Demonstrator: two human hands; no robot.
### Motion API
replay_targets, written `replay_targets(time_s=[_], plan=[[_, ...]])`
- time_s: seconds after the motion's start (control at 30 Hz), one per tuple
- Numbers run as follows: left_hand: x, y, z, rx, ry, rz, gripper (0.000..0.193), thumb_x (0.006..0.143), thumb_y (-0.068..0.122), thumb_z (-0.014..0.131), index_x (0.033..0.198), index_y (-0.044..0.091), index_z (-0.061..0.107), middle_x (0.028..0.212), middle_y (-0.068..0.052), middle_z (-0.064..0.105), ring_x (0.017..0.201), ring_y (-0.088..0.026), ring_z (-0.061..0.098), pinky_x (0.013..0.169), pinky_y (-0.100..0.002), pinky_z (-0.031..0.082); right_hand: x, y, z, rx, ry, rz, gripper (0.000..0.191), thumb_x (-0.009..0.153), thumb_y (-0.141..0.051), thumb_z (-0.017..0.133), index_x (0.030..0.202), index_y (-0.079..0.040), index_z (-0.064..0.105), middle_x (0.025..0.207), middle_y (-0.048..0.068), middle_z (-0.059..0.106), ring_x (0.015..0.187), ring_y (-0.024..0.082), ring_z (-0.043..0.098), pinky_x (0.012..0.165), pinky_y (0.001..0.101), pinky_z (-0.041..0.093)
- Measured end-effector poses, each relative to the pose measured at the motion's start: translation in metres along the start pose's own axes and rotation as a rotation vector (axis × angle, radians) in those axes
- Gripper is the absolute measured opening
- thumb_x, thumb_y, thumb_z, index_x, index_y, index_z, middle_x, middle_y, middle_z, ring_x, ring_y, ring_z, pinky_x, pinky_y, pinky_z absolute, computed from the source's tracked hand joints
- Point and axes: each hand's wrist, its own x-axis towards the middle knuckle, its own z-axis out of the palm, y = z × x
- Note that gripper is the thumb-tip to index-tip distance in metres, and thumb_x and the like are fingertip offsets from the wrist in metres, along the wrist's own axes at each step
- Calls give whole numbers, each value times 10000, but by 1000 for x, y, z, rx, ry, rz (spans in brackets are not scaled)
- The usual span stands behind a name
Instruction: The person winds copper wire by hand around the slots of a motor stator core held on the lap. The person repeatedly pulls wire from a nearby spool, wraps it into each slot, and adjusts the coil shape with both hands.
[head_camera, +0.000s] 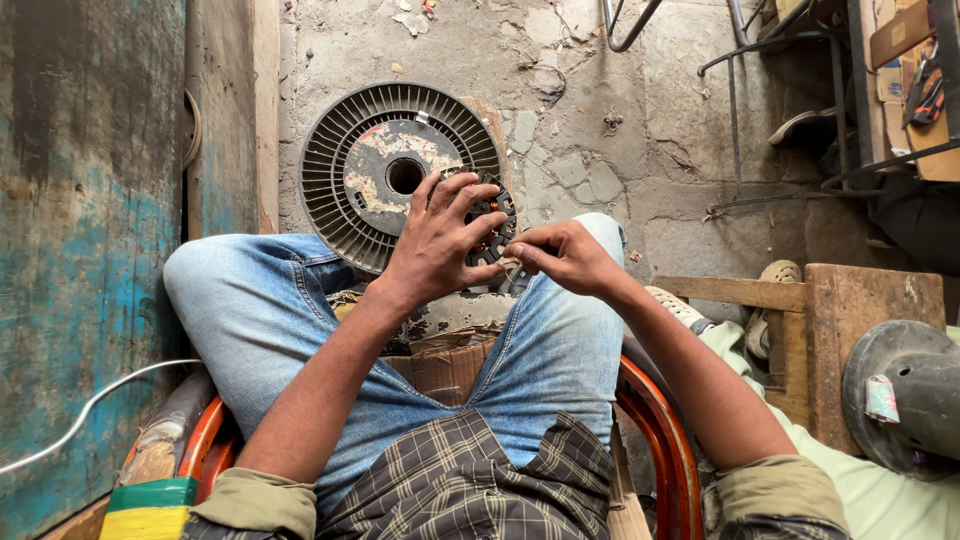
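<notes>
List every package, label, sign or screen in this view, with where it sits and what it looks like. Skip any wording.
Worn label: on the hub of the round slotted grey disc on the floor ahead of the knees; circular, whitish with reddish patches, mostly peeled.
Small sticker: on the dark domed motor housing at lower right; roughly rectangular, pale with pink and teal.
Cardboard boxes: top right, on the metal rack; brown.
No screens or signs.

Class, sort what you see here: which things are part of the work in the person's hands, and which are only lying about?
In hand:
left hand
right hand
round wound core held between the hands

Lying about:
ribbed disc on the floor
dark dome cover
wooden block
sandal
white cable
</notes>
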Motion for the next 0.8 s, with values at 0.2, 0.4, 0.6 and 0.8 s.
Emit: replay_targets(time_s=[0.2, 0.4, 0.6, 0.8], plan=[[3, -3, 0, -20, -55, 15, 665, 744, 537, 854, 1257, 159, 666, 1393, -38, 520, 1427, -278, 380, 1226, -577, 196, 9, 6, -4, -2, 244, -130, 199, 1019, -165, 677, 1074, -5, 783, 801, 26, 713, 713, 67, 608, 634, 255, 504], [1, -2, 0, 15, -54, 28, 634, 753, 507, 839, 1269, 184, 663, 1420, -44, 524, 1436, -274, 384, 1235, -558, 202, 22, 9, -4, -46, 419, -171, 164, 988, -153, 732, 1072, -24, 789, 886, 46, 776, 762, 70, 676, 664, 240, 541], [0, -1, 0, 73, -34, 92, 521, 826, 531, 808, 1264, 277, 688, 1414, -38, 525, 1419, -270, 384, 1219, -565, 198, 22, 6, 0, -170, 465, -248, 149, 984, -157, 742, 1056, -38, 797, 858, 53, 770, 730, 72, 667, 630, 243, 522], [1, -2, -1, 18, -30, 72, 514, 806, 549, 804, 1224, 259, 733, 1398, -38, 538, 1416, -270, 389, 1226, -548, 209, 13, 14, -11, -100, 339, -87, 146, 951, -143, 760, 1066, -55, 780, 746, 24, 706, 605, 55, 560, 525, 237, 424]])
